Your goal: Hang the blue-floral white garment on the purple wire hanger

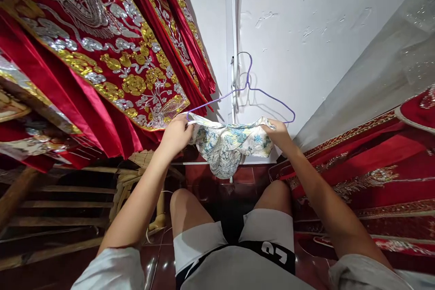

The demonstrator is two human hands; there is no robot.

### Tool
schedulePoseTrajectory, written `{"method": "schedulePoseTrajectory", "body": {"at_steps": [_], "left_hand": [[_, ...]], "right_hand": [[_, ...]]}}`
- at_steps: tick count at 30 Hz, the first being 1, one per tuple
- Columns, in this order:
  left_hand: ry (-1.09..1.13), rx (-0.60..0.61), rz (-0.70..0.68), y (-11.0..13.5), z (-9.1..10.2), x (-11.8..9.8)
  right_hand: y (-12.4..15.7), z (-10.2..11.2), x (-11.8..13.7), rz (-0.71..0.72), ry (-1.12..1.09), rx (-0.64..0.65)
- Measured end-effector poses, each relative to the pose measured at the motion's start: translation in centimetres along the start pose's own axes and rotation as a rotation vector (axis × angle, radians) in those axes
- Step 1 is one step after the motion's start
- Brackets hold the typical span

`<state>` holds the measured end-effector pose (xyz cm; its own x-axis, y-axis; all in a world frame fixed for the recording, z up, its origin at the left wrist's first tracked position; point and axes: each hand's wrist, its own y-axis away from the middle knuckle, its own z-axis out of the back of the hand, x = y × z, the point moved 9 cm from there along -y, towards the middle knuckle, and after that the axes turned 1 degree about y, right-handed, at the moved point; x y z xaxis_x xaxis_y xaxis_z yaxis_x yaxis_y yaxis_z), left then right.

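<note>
both hands are clamped on a floral cloth point(228, 142): the left hand point(177, 133) pinches its left top edge and the right hand point(279, 132) grips its right top edge, so the cloth sags between them in front of the white wall point(306, 22). just above it, a purple wire hanger point(249, 88) hangs by its hook on the wall's corner edge, its lower ends reaching down to the hands. red embroidered fabric point(102, 45) with gold and silver patterns hangs to the left, and more red fabric point(374, 176) lies to the right. bare knees and grey shorts point(234, 253) show below, above a dark red floor point(217, 181).
</note>
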<state>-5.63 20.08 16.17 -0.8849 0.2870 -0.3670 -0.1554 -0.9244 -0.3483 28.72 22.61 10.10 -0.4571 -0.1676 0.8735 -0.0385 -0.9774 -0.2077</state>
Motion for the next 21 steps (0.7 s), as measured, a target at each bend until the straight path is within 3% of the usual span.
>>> {"method": "schedulePoseTrajectory", "body": {"at_steps": [5, 7, 11, 13, 16, 19, 21], "left_hand": [[0.074, -0.168, -0.129, 0.1, 2.5, -2.3], [0.078, -0.175, -0.194, 0.2, 3.0, -3.4], [0.128, -0.083, -0.264, -1.2, 2.0, -5.0], [0.18, -0.085, -0.246, -2.3, 1.2, -4.8], [0.28, -0.099, -0.231, -3.5, 0.2, -4.0], [0.32, -0.066, -0.229, -4.1, -0.5, -3.4], [0.309, -0.043, -0.234, -4.4, -0.3, -3.4]], "right_hand": [[0.4, 0.5, 0.3, 0.019, 0.104, -0.007], [0.5, 0.0, 0.0, 0.043, 0.116, 0.024], [1.6, -2.1, 0.8, 0.205, 0.114, 0.131], [2.3, -1.9, 1.6, 0.278, 0.123, 0.08], [3.1, 0.8, 2.3, 0.321, 0.074, -0.128], [3.5, 5.9, 1.9, 0.262, -0.004, -0.384], [3.1, 8.9, 1.7, 0.222, -0.006, -0.445]]}}
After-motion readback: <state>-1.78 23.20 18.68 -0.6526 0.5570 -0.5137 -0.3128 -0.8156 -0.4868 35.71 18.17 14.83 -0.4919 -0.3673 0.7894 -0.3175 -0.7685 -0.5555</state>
